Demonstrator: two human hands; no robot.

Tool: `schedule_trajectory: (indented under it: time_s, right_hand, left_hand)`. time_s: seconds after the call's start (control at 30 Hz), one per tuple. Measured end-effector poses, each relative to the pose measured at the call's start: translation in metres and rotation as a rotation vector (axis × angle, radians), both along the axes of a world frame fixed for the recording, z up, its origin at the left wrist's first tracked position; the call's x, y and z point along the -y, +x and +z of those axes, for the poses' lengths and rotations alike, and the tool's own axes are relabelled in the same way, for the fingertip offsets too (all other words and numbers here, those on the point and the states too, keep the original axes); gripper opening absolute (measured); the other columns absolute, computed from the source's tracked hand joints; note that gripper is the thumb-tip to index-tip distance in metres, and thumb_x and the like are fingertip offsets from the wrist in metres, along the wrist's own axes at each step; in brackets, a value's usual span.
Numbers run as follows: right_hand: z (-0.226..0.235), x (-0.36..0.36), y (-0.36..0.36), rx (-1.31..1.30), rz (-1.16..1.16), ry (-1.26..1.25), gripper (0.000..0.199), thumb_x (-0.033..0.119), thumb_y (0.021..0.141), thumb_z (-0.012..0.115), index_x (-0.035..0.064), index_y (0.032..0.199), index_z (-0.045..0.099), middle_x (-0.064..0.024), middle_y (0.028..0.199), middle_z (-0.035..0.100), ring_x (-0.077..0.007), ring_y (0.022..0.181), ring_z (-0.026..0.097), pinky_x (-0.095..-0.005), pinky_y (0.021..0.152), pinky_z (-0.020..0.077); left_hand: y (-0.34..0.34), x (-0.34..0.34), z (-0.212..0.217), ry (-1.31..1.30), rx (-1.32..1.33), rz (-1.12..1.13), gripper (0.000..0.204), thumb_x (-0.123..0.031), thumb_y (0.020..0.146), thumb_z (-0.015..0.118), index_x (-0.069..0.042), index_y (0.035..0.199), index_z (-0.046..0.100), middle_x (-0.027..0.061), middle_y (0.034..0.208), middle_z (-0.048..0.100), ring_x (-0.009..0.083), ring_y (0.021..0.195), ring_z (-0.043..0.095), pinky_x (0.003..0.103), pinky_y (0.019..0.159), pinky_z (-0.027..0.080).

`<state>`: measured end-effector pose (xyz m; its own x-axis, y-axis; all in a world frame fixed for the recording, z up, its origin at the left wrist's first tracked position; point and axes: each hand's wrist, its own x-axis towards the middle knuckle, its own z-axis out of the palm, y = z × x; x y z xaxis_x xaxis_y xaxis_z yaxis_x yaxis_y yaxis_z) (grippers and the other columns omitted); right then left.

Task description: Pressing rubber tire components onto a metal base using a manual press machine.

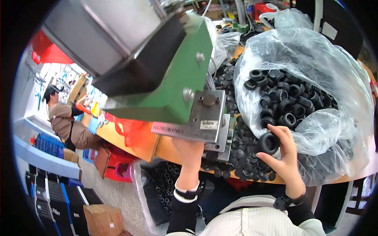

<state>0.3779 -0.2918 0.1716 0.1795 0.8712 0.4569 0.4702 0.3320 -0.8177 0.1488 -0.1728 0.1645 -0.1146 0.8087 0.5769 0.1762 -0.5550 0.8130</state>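
Note:
My right hand (288,160) pinches a black toy tyre (271,150) between thumb and fingers, in front of an open clear plastic bag (338,74). Several more black tyres (284,94) fill that bag. My left hand (189,148) reaches in beneath the steel block (204,114) of a green press (179,94), and its fingers are hidden there. Small black discs (246,157) lie heaped between the press and the tyre held on the right.
A lined bin (138,192) holding black rings stands below the table's front edge. Red plastic film (130,131) lies on the wooden table (147,143) at left. Beyond it a person (63,118) sits working. A cardboard box (103,220) rests on the floor.

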Motion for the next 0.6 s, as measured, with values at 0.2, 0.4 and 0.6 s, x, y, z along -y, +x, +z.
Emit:
schedule_trajectory:
  time_s: [0.2,0.4,0.6]
  right_hand:
    - [0.007,-0.019,-0.045,-0.085,0.208,0.025,0.061,0.009,0.068,0.079,-0.0001,0.123,0.054,-0.0146,0.115,0.055,-0.0270,0.103,0.058,-0.0332,0.087,0.0467]
    - [-0.002,-0.056,-0.084,0.069,0.324,0.027,0.054,0.012,0.073,0.077,-0.0024,0.120,0.054,-0.0207,0.116,0.057,-0.0378,0.101,0.058,-0.0406,0.086,0.0494]
    - [0.004,-0.076,-0.122,0.090,0.304,0.038,0.036,0.011,0.077,0.071,0.0022,0.110,0.060,-0.0180,0.111,0.060,-0.0384,0.097,0.058,-0.0419,0.080,0.0500]
  left_hand:
    - [-0.024,0.019,-0.018,0.077,-0.578,0.289,0.039,-0.016,0.067,0.078,-0.002,0.100,0.062,0.0065,0.105,0.065,0.0223,0.103,0.059,0.036,0.085,0.046]
    - [-0.080,0.075,-0.048,-0.080,-0.453,0.422,0.053,-0.009,0.070,0.077,0.000,0.119,0.059,0.0144,0.119,0.061,0.0280,0.116,0.053,0.039,0.102,0.037]
    - [-0.197,0.128,-0.128,-0.585,-0.685,0.870,0.099,-0.042,0.074,0.078,-0.005,0.148,0.023,0.0244,0.152,0.023,0.0447,0.140,0.018,0.050,0.113,0.018]
